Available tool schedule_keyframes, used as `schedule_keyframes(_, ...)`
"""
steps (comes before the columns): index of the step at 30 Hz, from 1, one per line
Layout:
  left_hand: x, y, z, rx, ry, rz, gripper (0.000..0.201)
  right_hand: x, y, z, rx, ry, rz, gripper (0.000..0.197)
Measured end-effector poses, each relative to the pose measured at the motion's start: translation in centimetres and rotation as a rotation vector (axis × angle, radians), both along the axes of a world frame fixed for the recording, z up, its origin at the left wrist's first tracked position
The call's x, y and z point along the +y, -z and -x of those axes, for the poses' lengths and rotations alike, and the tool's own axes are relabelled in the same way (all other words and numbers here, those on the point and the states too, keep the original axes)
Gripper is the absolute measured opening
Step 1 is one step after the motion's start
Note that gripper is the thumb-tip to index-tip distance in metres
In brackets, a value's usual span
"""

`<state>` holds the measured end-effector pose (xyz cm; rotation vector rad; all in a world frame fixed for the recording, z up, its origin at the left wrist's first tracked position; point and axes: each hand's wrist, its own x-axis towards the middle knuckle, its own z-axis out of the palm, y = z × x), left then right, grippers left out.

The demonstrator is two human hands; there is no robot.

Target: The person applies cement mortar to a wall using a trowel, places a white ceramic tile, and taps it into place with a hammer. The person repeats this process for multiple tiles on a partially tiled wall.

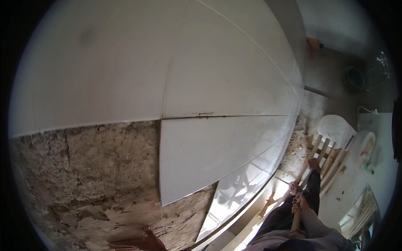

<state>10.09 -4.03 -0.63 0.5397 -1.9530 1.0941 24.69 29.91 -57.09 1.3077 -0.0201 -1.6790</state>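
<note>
At the bottom edge, my left hand [152, 241] lies by the rough brown bare wall [109, 167], thumb up and fingers stretched to the left. Whether the palm presses on the wall I cannot tell. Low on the right, beside my dark trousers, my right hand [300, 203] closes round a wooden handle [296, 221]. The handle's far end is dark and too small to make out. Large white tiles [226, 146] cover the wall above and right of the bare patch. A dark gap runs between the upper and lower tiles.
Wooden slats [331, 161] lie under and beyond my bare feet [313, 163]. Past them are a white rounded object [335, 129] and a pale round basin-like thing [363, 144]. A small green bottle [369, 167] is at the right, and a dark green bucket [354, 78] stands farther off.
</note>
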Motion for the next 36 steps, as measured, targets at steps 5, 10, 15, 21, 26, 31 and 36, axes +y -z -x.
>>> schedule_keyframes(5, 0.5, -0.8, -1.1, -0.075, -0.022, 0.069, 0.118, -0.6, 2.4, -1.5, -0.085, -0.060, -0.087, 0.057)
schedule_keyframes(10, 0.6, -0.9, -0.6, -0.119, -0.051, 0.057, 0.119, 0.8, 0.9, 1.3, 0.006, -0.008, -0.157, 0.046)
schedule_keyframes(15, 2.7, -1.6, -1.7, -0.128, -0.067, -0.023, 0.118, 2.6, -6.5, 11.4, 0.632, 0.094, -0.431, 0.027)
schedule_keyframes(21, 4.0, 0.2, 0.3, -0.017, 0.051, -0.319, 0.117, 6.5, -24.0, 24.8, 1.076, 0.549, -0.766, 0.028)
schedule_keyframes(26, 7.2, -1.5, 1.6, -0.073, 0.146, -0.014, 0.099, 10.6, -38.1, 28.2, 1.760, 0.967, -0.329, 0.035)
schedule_keyframes(31, 15.2, -2.5, 13.4, -0.677, 0.688, -0.197, 0.070, 12.3, -43.3, 27.5, 2.061, 0.569, -1.134, 0.046)
schedule_keyframes(36, 16.9, -2.9, 20.6, -0.850, 0.505, 0.071, 0.068, 7.8, -43.8, 25.5, 1.871, 0.868, -0.872, 0.030)
